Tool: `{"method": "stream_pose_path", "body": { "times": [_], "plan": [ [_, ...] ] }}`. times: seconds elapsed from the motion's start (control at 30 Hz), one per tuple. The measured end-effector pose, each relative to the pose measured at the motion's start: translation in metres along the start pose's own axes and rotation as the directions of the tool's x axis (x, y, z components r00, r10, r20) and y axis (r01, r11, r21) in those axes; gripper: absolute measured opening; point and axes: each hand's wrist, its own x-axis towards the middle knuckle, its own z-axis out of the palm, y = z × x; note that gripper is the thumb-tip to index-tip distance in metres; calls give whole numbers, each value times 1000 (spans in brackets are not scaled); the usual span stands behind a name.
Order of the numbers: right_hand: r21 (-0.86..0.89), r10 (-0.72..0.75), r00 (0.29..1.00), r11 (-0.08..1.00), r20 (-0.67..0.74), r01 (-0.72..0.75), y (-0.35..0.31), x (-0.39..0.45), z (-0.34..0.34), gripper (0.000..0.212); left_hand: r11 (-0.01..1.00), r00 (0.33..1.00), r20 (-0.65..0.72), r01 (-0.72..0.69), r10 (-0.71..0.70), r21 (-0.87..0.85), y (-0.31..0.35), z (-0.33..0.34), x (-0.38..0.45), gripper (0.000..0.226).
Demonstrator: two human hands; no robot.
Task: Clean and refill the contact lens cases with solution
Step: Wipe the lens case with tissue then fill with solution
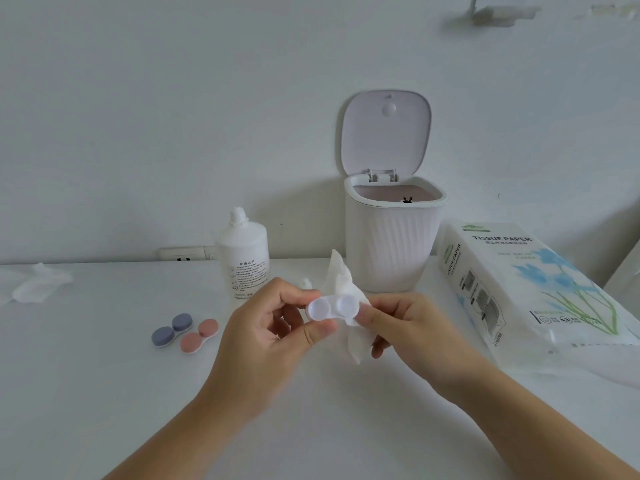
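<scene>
My left hand (266, 336) pinches the left end of a white, uncapped contact lens case (332, 307), held above the table with both wells facing me. My right hand (408, 327) grips a crumpled white tissue (341, 282) against the case's right well, thumb at its edge. Two capped lens cases lie on the table to the left, one grey-blue (172, 330) and one pink (199, 335). A white solution bottle (244, 258) stands behind my hands, its top open. A small white cap (305, 283) sits by it.
A small white bin (391, 237) with its lid flipped up stands at the back against the wall. A pack of tissue paper (526, 289) lies to the right. A used tissue (38, 284) rests at the far left. A wall socket (183, 253) sits behind the table (104, 393).
</scene>
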Motion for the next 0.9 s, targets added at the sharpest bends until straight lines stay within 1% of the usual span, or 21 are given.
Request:
{"method": "stream_pose_path", "body": {
  "times": [0.1, 0.2, 0.27, 0.4, 0.47, 0.53, 0.63, 0.7, 0.73, 0.8, 0.83, 0.9],
  "plan": [
    [-1, -1, 1000, 1000, 10, 1, -2, 0, 0, 26, 999, 1000, 5, -3, 2, 53, -2, 0, 0, 31],
    [50, -32, 999, 998, 33, 30, -5, -1, -2, 23, 989, 999, 40, 25, -32, 148, -5, 0, 1, 24],
    [91, -44, 998, 995, 37, 40, -5, -2, -4, 24, 983, 997, 55, 43, -53, 177, -7, 0, 1, 20],
    [136, -66, 997, 989, 45, 60, -6, -2, -5, 25, 981, 995, 57, 71, -83, 182, -7, -1, 2, 16],
    [147, -86, 993, 986, 75, 74, -6, -3, -5, 25, 980, 994, 59, 76, -88, 184, -7, -1, 2, 16],
    [195, -99, 989, 978, 109, 76, -6, -4, -5, 27, 980, 995, 58, 66, -78, 189, -7, -2, 2, 17],
    [313, -60, 994, 949, 87, 30, -7, -3, -5, 36, 982, 996, 51, 62, -72, 177, -6, -2, 2, 16],
    [339, -24, 998, 941, 61, 2, -6, -2, -4, 41, 984, 996, 77, 24, -39, 179, -5, -1, 0, 20],
    [325, -12, 998, 946, 54, -7, -5, -2, -2, 39, 982, 995, 93, 2, -20, 191, -4, 0, -1, 23],
    [284, -4, 999, 959, 53, -11, -4, -2, 0, 23, 976, 994, 111, -40, 16, 215, -3, 2, -2, 25],
    [275, -5, 998, 961, 56, -10, -5, -2, 1, 18, 972, 994, 107, -52, 29, 227, -2, 2, -2, 24],
    [247, 1, 998, 969, 70, -18, -6, -2, 2, 15, 967, 996, 83, -61, 41, 248, -2, 1, -1, 22]
  ]
}}
